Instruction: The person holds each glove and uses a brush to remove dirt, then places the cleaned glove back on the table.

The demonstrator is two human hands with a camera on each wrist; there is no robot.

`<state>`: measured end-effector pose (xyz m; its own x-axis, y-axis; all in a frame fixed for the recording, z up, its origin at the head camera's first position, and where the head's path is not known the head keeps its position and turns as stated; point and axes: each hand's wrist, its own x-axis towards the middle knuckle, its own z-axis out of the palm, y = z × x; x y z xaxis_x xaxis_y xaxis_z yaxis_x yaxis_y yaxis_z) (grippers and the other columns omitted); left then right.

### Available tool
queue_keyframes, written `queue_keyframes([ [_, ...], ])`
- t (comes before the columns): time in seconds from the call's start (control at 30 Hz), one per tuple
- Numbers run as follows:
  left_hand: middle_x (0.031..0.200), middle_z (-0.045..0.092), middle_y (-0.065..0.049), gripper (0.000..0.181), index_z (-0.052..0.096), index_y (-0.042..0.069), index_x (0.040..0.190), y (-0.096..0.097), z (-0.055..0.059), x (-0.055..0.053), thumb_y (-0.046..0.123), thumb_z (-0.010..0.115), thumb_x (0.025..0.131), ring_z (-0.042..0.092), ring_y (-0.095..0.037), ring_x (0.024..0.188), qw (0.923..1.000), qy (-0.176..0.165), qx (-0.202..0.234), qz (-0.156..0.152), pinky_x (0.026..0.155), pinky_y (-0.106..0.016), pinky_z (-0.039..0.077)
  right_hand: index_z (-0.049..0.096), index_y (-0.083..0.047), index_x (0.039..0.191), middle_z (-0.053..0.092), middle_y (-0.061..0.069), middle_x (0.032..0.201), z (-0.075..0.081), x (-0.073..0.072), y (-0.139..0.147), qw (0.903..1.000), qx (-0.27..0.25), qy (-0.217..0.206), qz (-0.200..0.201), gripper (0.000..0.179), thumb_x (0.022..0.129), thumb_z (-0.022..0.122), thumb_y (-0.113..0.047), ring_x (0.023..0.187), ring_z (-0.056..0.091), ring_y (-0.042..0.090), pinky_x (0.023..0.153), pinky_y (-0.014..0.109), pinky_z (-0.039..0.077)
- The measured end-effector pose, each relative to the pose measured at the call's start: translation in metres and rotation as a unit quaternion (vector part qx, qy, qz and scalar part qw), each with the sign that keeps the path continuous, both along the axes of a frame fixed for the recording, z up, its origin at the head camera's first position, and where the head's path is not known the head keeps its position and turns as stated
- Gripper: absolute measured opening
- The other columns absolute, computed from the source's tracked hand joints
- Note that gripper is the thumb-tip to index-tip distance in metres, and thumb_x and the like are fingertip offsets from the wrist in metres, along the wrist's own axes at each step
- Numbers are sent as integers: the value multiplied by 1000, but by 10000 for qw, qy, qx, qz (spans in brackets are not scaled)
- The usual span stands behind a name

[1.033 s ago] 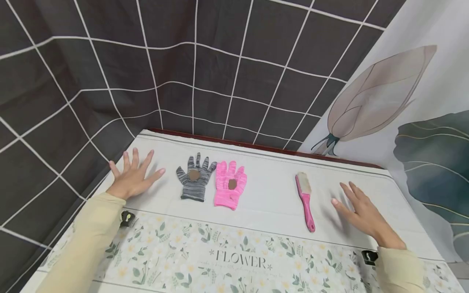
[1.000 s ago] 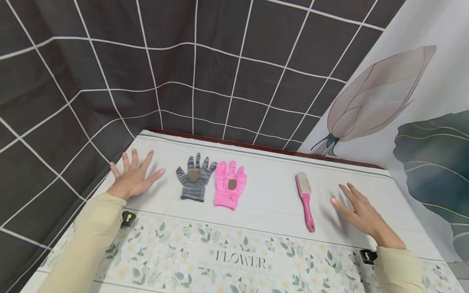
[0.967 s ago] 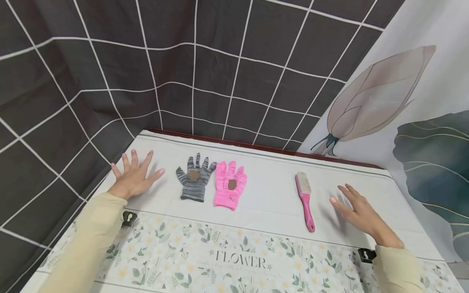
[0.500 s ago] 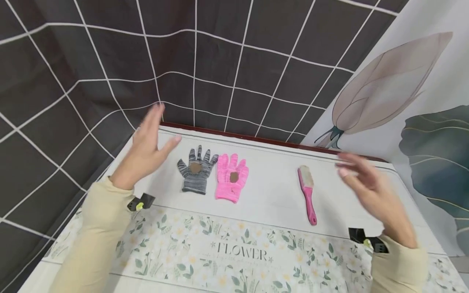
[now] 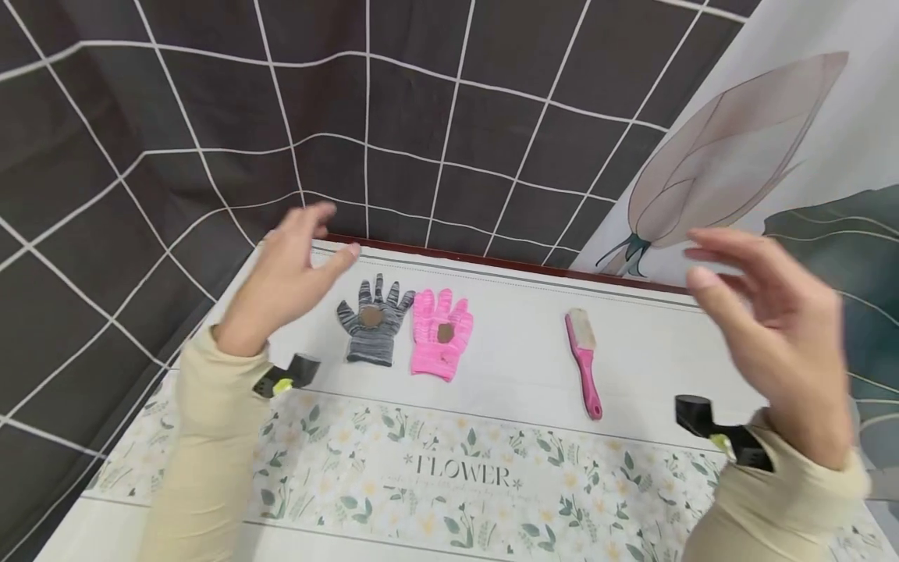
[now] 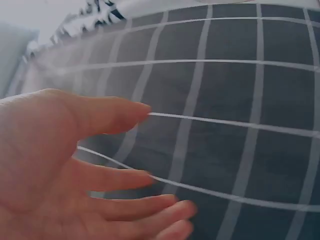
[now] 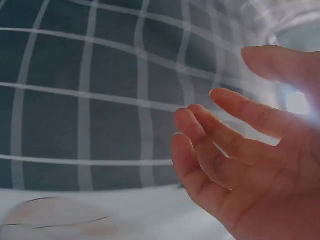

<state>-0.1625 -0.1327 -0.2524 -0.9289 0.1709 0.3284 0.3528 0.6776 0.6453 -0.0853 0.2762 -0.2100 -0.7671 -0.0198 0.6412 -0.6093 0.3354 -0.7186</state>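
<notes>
Two knitted gloves lie flat side by side on the table. The left one is a grey striped glove with a brown round patch on its palm. Beside it is a pink glove with a similar brown patch. Further right lies a brush with a pink handle and pale bristles. My left hand is raised to the left of the grey glove, fingers relaxed, holding nothing. My right hand is lifted to the right of the brush, its fingers loosely bent around nothing. Both wrist views show bare palms.
A white tablecloth with a floral band and the word FLOWER covers the table. Behind hangs a dark curtain with white grid lines. To the right is a white curtain with a large leaf print. Each wrist wears a small black camera.
Both hands have risen from low over the table, the right one coming nearer the camera. Their fingers have gone from spread to more bent. The gloves and brush lie where they were.
</notes>
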Motion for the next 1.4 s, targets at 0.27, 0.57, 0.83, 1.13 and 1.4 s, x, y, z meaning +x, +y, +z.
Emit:
queue_keyframes([
  [0.27, 100, 60, -16, 48, 52, -3, 117, 46, -86, -48, 36, 53, 90, 58, -26, 86, 9635, -2656, -297, -145, 74, -37, 49, 52, -13, 122, 55, 6, 118, -79, -44, 23, 9285, 2209, -2763, -1129, 43, 90, 53, -42, 106, 52, 19, 84, 34, 43],
  [0.57, 77, 57, -8, 46, 57, -1, 111, 112, -127, -41, 37, 60, 85, 49, -17, 59, 9300, -3553, -737, 586, 60, -32, 46, 42, 10, 117, 50, 25, 110, -147, -68, 35, 7933, 2821, -5317, -914, 59, 88, 53, -41, 97, 52, 37, 77, 48, 45],
  [0.83, 78, 59, -12, 43, 56, -1, 97, 139, -159, -39, 33, 72, 77, 58, -24, 63, 9465, -2898, -599, 1286, 53, -33, 47, 45, 13, 104, 53, 19, 83, -178, -79, 22, 7755, 2769, -5379, -1806, 44, 80, 60, -21, 71, 50, 26, 56, 32, 41],
  [1.13, 98, 60, -9, 29, 58, 7, 110, 132, -162, -51, 19, 60, 84, 56, -20, 83, 9410, -2962, 1496, 669, 74, -31, 46, 40, 2, 101, 50, 13, 89, -187, -90, 3, 8333, 1622, -5276, -318, 30, 83, 59, -13, 69, 51, 18, 59, 27, 43],
  [1.4, 97, 58, -13, 39, 41, 4, 121, 134, -150, -48, 7, 57, 85, 61, -20, 78, 8866, -3157, 3315, 657, 69, -29, 51, 37, -5, 100, 47, 7, 74, -178, -96, -40, 8952, 1109, -4316, 12, 26, 85, 57, -14, 57, 43, 15, 46, 24, 36],
])
